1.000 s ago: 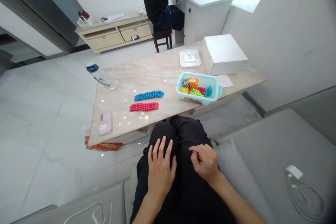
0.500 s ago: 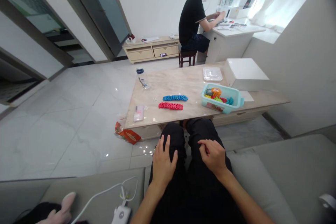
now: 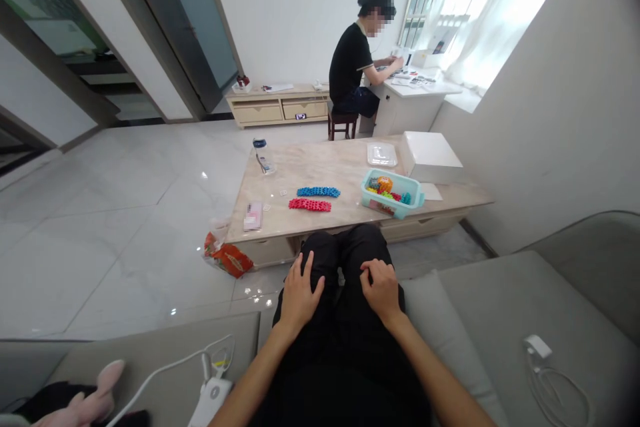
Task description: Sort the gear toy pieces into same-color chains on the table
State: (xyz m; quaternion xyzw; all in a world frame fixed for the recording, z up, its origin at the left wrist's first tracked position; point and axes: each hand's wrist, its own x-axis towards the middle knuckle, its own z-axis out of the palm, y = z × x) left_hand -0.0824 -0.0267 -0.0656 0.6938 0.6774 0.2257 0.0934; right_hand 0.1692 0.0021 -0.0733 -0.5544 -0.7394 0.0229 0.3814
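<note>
My left hand [image 3: 301, 290] lies flat on my left thigh, fingers spread and holding nothing. On the other thigh rests my right hand [image 3: 381, 290], its fingers curled in and no object showing in it. Beyond my knees, on the low table, a row of blue toy pieces [image 3: 319, 192] lies just behind a row of red toy pieces [image 3: 310, 205]. To their right stands a light teal bin [image 3: 400, 209] with an orange ball-shaped piece [image 3: 385, 184] and other coloured pieces inside. Neither hand touches the table or these pieces.
The table [image 3: 345, 163] also bears a bottle [image 3: 263, 159], a pink packet [image 3: 253, 217], a clear plastic lid [image 3: 382, 154] and a white box [image 3: 431, 155]. An orange bag [image 3: 227, 258] stands on the floor. A person [image 3: 350, 60] works at a white desk. A charger [image 3: 213, 400] lies on the sofa.
My view has tilted and drawn back, so more of the sofa at right shows, with a white cable there. Both hands stay on my thighs, and the toy rows and bin have not moved.
</note>
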